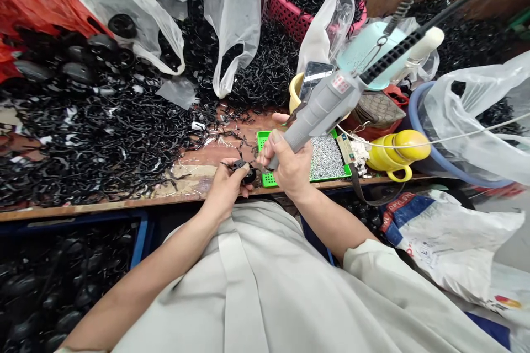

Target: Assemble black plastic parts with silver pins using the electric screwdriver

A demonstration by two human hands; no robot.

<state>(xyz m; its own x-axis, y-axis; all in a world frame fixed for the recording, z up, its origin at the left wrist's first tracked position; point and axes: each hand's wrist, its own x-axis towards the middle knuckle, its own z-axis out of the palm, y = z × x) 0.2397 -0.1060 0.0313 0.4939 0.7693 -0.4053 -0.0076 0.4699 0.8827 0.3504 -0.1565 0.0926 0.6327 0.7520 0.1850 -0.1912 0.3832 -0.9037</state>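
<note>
My right hand is wrapped round a grey electric screwdriver, which slants down to the left and has a red lit display near its top. A black cord and a coiled spring run up from it. In my left hand, closed at the bench's front edge, is a small black plastic part with a round dark end. The screwdriver's lower end is close to this part; whether they touch is hidden by my fingers. Behind and beside my right hand lies a green tray full of small silvery screws.
Black plastic strips heap over the bench's left. Behind stand a pink basket and plastic bags. To the right are a yellow bottle, a yellow cup with a phone, and a blue tub. A blue crate sits below left.
</note>
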